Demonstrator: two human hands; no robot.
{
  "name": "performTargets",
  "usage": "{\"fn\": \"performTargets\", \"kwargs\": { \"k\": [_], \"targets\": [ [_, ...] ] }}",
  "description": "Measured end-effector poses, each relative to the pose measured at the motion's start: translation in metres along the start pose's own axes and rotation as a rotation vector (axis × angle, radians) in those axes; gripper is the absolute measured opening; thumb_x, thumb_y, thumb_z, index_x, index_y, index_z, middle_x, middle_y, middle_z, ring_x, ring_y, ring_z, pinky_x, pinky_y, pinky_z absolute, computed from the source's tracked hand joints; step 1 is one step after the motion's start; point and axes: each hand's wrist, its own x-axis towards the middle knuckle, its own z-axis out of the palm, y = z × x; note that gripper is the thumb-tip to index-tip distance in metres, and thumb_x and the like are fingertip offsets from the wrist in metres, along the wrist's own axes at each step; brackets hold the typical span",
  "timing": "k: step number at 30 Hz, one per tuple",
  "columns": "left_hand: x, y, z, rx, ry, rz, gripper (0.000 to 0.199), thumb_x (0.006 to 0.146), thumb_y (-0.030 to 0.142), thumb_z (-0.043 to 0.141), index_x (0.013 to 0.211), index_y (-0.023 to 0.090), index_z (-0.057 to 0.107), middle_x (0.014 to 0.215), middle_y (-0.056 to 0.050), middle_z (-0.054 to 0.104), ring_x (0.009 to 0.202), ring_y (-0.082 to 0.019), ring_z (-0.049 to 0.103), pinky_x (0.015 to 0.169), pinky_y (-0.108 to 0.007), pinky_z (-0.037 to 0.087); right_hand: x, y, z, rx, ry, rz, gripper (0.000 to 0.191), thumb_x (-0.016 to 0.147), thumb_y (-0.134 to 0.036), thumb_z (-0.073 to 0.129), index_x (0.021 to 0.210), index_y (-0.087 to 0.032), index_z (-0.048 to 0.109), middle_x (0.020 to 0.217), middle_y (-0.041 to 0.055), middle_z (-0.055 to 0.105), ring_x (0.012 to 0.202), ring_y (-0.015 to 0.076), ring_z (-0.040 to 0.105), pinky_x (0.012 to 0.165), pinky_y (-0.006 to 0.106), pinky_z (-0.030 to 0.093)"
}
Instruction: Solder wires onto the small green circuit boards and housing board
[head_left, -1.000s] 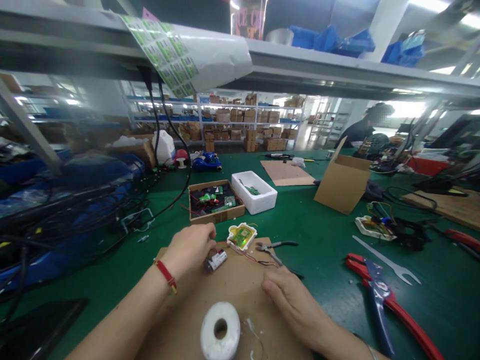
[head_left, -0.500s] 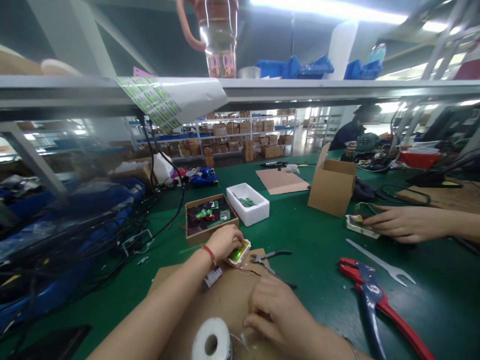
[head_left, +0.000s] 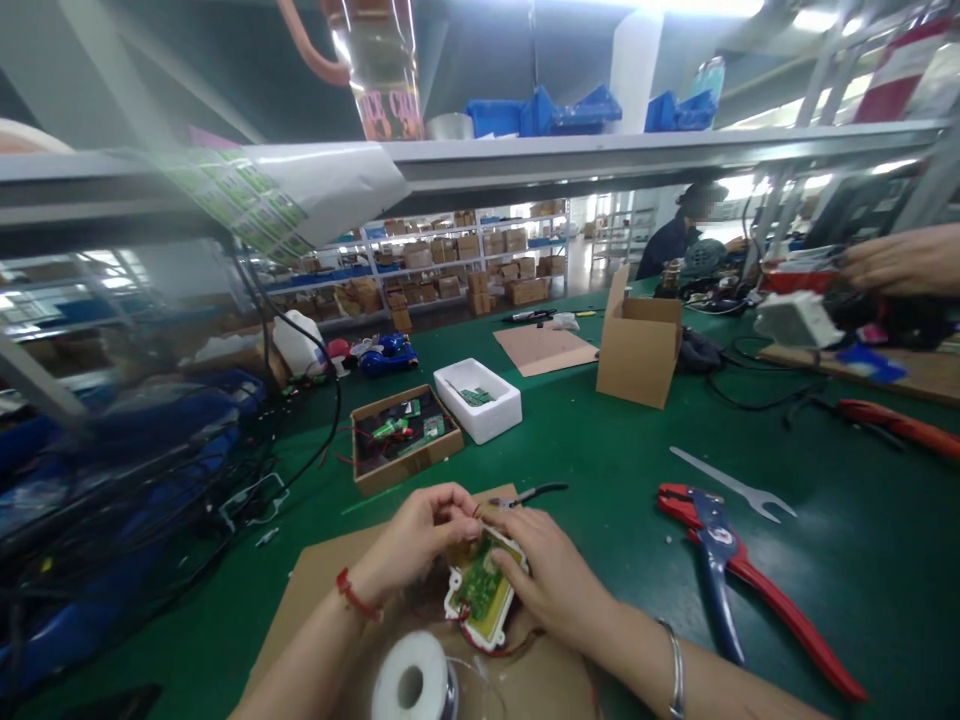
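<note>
A white-framed circuit board [head_left: 482, 598] is tilted above the brown cardboard sheet [head_left: 330, 580], with a red wire at its lower edge. My left hand [head_left: 427, 530] has thumb and fingers pinched at the board's upper left; what lies between the fingertips is too small to name. Wrapped round the board's right edge is my right hand [head_left: 544, 565], thumb on its face. Just below the board stands a white spool of thin wire [head_left: 414, 680]. Pliers [head_left: 536, 493] lie behind my right hand, partly hidden by it.
An open box of parts [head_left: 405, 462] and a white foam box [head_left: 487, 415] stand behind my hands. To the right lie a red and blue crimping tool [head_left: 720, 540] and a wrench [head_left: 739, 487]. Another person's hand [head_left: 900, 262] is at the far right, near a blurred white object.
Both hands have come together at the board, which is now lifted and turned. My right hand has taken hold of its right edge. The other person's hand has moved up and away. The view has shifted.
</note>
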Motion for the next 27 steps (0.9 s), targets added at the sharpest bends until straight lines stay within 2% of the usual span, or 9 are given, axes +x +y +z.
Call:
{"fn": "performTargets", "kwargs": {
  "k": [4, 7, 9, 14, 19, 22, 27],
  "targets": [
    [-0.009, -0.006, 0.015, -0.054, 0.050, 0.035, 0.019, 0.078, 0.033, 0.060, 0.076, 0.017, 0.049, 0.064, 0.004, 0.051, 0.059, -0.010, 0.046, 0.056, -0.023, 0.036, -0.001, 0.004, 0.009, 0.053, -0.057, 0.027, 0.016, 0.081, -0.013, 0.057, 0.090, -0.020, 0.067, 0.087, 0.0030, 0.070, 0.083, 0.0185, 0.062, 0.079, 0.031, 0.046],
    [-0.014, -0.004, 0.018, -0.023, 0.100, 0.056, 0.015, 0.079, 0.026, 0.059, 0.069, 0.017, 0.052, 0.067, 0.004, 0.052, 0.065, -0.011, 0.047, 0.060, -0.023, 0.036, 0.000, 0.004, 0.010, 0.119, 0.008, 0.091, 0.012, 0.083, -0.017, 0.057, 0.090, -0.019, 0.067, 0.090, 0.0044, 0.068, 0.086, 0.0183, 0.061, 0.079, 0.030, 0.044],
    [-0.015, -0.003, 0.018, 0.003, 0.117, 0.059, 0.015, 0.080, 0.025, 0.059, 0.069, 0.017, 0.053, 0.066, 0.004, 0.053, 0.065, -0.012, 0.047, 0.060, -0.023, 0.036, 0.001, 0.004, 0.009, 0.183, 0.053, 0.140, 0.012, 0.086, -0.021, 0.056, 0.091, -0.017, 0.066, 0.090, 0.0050, 0.067, 0.085, 0.0175, 0.060, 0.076, 0.028, 0.045],
    [-0.017, -0.001, 0.018, 0.078, 0.130, 0.081, 0.016, 0.082, 0.025, 0.057, 0.068, 0.018, 0.053, 0.065, 0.005, 0.052, 0.063, -0.012, 0.045, 0.058, -0.024, 0.033, 0.002, 0.007, 0.010, 0.378, 0.082, 0.230, 0.016, 0.085, -0.031, 0.058, 0.080, -0.016, 0.061, 0.075, 0.0020, 0.063, 0.069, 0.0140, 0.058, 0.063, 0.024, 0.045],
    [-0.021, 0.008, 0.022, 0.146, 0.132, 0.116, 0.017, 0.082, 0.022, 0.059, 0.066, 0.019, 0.055, 0.066, 0.006, 0.055, 0.066, -0.011, 0.048, 0.062, -0.024, 0.033, 0.000, 0.010, 0.013, 0.492, 0.115, 0.279, 0.015, 0.083, -0.030, 0.059, 0.077, -0.016, 0.058, 0.072, 0.0003, 0.060, 0.067, 0.0125, 0.055, 0.062, 0.023, 0.043],
    [-0.022, 0.014, 0.025, 0.135, 0.135, 0.115, 0.014, 0.084, 0.023, 0.057, 0.070, 0.019, 0.057, 0.071, 0.005, 0.058, 0.071, -0.012, 0.052, 0.067, -0.024, 0.034, 0.000, 0.009, 0.012, 0.536, 0.123, 0.293, 0.017, 0.083, -0.031, 0.058, 0.075, -0.016, 0.056, 0.068, -0.0015, 0.056, 0.063, 0.0109, 0.051, 0.059, 0.022, 0.041],
    [-0.018, 0.010, 0.024, 0.035, 0.106, 0.040, 0.018, 0.083, 0.028, 0.053, 0.069, 0.017, 0.055, 0.066, 0.004, 0.052, 0.065, -0.012, 0.047, 0.060, -0.024, 0.033, 0.000, 0.007, 0.013, 0.557, 0.131, 0.299, 0.022, 0.082, -0.034, 0.061, 0.071, -0.016, 0.055, 0.061, -0.0031, 0.054, 0.056, 0.0099, 0.050, 0.054, 0.021, 0.040]
  ]
}}
